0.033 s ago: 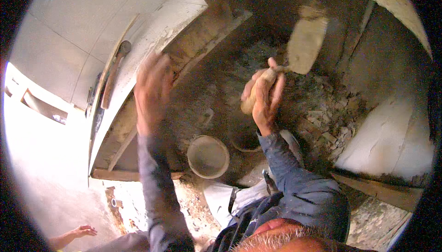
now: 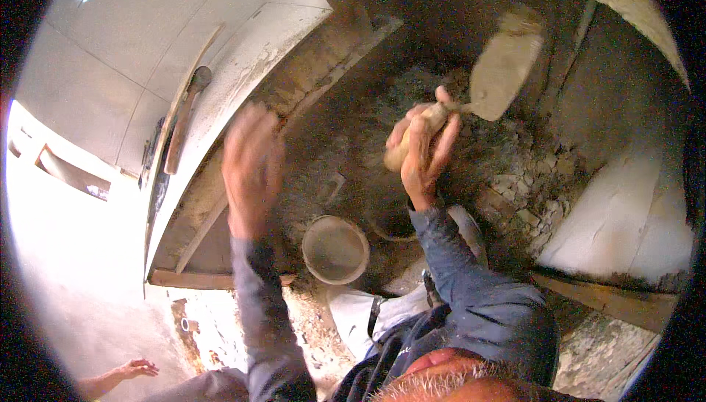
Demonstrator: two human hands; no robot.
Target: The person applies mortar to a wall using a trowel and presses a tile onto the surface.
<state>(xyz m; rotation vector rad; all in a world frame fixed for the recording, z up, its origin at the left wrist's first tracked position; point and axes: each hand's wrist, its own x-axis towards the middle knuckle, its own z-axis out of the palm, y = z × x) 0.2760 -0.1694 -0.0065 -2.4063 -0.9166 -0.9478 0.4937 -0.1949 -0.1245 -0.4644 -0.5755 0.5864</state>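
My right hand (image 2: 423,145) is closed round the pale handle of a trowel (image 2: 506,71). Its broad, mortar-smeared blade points up and to the right. Motion smears my left hand (image 2: 252,170), raised at the left beside the edge of a plank; its fingers are too blurred to tell if anything is in them. Below and between the hands stands a round pail (image 2: 335,250) with grey stuff inside.
A hammer (image 2: 188,119) lies along the white ledge at the left. Broken rubble (image 2: 540,192) is heaped at the right, next to a pale sack-like slab (image 2: 614,218). Another person's hand (image 2: 137,367) shows at the lower left. A timber (image 2: 603,300) crosses at the lower right.
The trowel blade has shifted a little to the right and downward. My left hand has moved slightly down and to the right.
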